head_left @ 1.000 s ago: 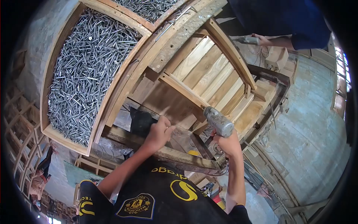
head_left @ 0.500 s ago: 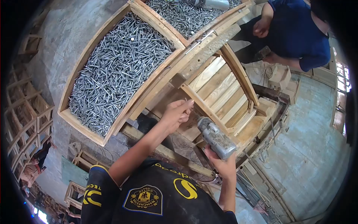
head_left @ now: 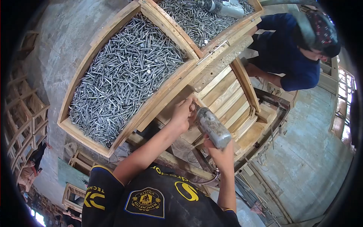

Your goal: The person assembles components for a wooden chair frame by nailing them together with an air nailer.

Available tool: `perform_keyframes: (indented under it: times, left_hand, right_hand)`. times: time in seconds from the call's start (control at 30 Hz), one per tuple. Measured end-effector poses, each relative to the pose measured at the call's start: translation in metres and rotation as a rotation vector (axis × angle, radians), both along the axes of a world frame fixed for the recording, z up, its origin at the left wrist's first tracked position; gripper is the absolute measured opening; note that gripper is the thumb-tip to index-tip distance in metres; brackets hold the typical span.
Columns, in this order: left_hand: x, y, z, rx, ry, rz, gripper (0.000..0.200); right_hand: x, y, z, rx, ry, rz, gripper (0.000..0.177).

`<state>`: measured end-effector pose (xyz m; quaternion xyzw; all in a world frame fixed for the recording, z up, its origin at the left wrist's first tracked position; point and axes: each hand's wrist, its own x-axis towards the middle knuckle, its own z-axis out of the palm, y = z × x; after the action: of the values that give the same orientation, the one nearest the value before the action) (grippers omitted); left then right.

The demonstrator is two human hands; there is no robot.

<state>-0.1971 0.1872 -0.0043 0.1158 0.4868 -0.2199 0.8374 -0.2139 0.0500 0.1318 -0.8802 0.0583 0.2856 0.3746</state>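
Observation:
My right hand [head_left: 220,153] is wrapped round a worn grey air screwdriver [head_left: 214,128], its nose pointing up and left toward the wooden frame. Right at that nose, my left hand [head_left: 184,114] is closed in a pinch. A thin screw showed between its fingertips a moment ago; the fingers and the tool now mostly hide it. Both hands are over the near-left corner of a slatted wooden panel [head_left: 227,99] with a raised side rail. Close by on the left stands a wooden bin [head_left: 81,75] heaped with silver screws [head_left: 124,79].
A second screw compartment [head_left: 193,22] holds another grey power tool [head_left: 227,8]. At the upper right a co-worker in a dark blue shirt [head_left: 287,56] leans near the panel. A metal-edged workbench [head_left: 270,94] supports the panel. Wooden frames [head_left: 28,117] are stacked at far left.
The screwdriver's nose and my left fingertips have come together at the panel's corner. The co-worker has leaned further into view, and the view has shifted slightly.

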Motion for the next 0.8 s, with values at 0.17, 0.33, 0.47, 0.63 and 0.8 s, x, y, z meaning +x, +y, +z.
perform_keyframes:
  times: [0.17,0.33,0.47,0.63,0.8]
  left_hand:
    - [0.002,-0.005,-0.018,-0.105,-0.038,0.072,0.022]
    - [0.008,-0.006,-0.012,-0.206,0.044,0.14,0.019]
    - [0.004,-0.012,-0.022,-0.199,0.005,0.187,0.014]
    - [-0.025,-0.01,-0.007,-0.167,0.195,0.147,0.026]
    - [-0.134,-0.006,0.004,-0.186,0.225,0.106,0.023]
  right_hand:
    - [0.027,0.014,0.009,-0.034,0.095,0.011,0.02]
    - [0.053,0.021,0.02,-0.075,0.183,0.043,0.021]
    - [0.059,0.026,0.017,-0.101,0.199,0.133,0.019]
    - [0.067,0.027,-0.013,-0.084,0.087,0.267,0.02]
    - [0.079,0.037,-0.017,-0.184,0.247,0.171,0.024]
